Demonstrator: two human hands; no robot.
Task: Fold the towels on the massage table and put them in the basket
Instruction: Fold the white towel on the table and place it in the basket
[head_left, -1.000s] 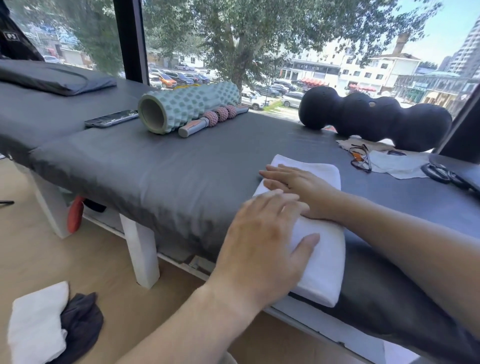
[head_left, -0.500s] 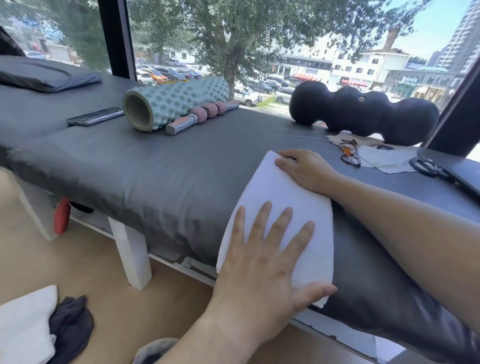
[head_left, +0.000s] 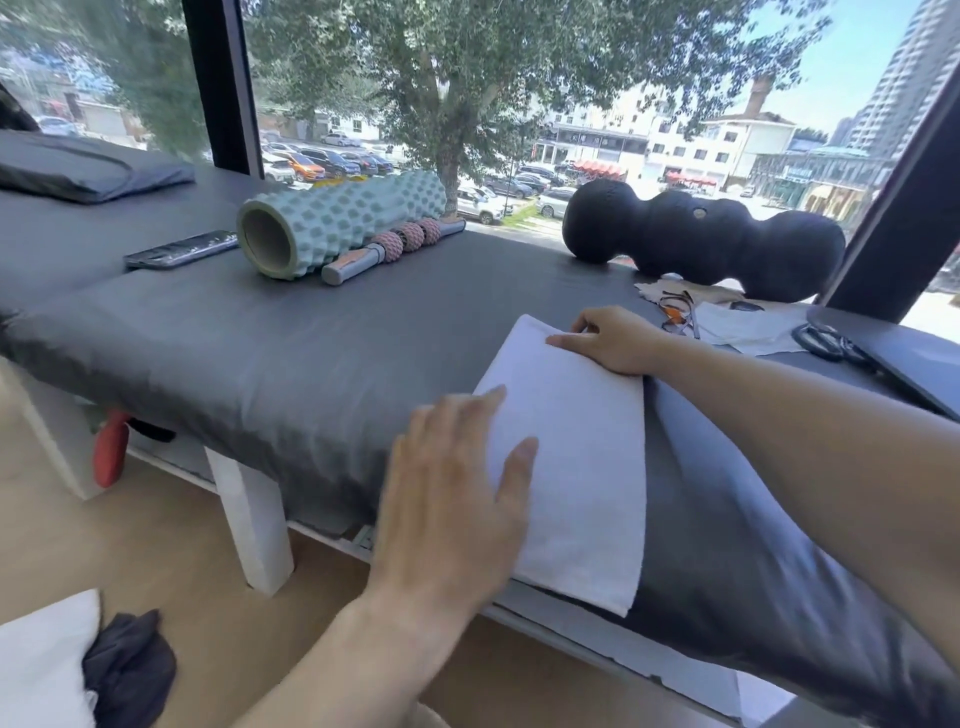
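Note:
A folded white towel (head_left: 576, 447) lies flat on the grey massage table (head_left: 291, 358), its near end hanging slightly over the front edge. My left hand (head_left: 452, 499) lies flat with straight fingers along the towel's left edge, the thumb resting on the cloth. My right hand (head_left: 613, 338) is at the towel's far right corner, its fingers curled over the far edge and the thumb on top. No basket is in view.
A ribbed green foam roller (head_left: 332, 228), a massage stick (head_left: 395, 247) and a phone (head_left: 182, 250) lie at the back left. A black peanut roller (head_left: 701, 234), glasses (head_left: 678, 317), scissors (head_left: 826, 340) and cloths sit back right. A white towel (head_left: 41, 660) and dark cloth (head_left: 130, 670) lie on the floor.
My left hand slid off the top of the towel to its left edge. My right hand moved from the towel's middle to the far right corner and curled over it.

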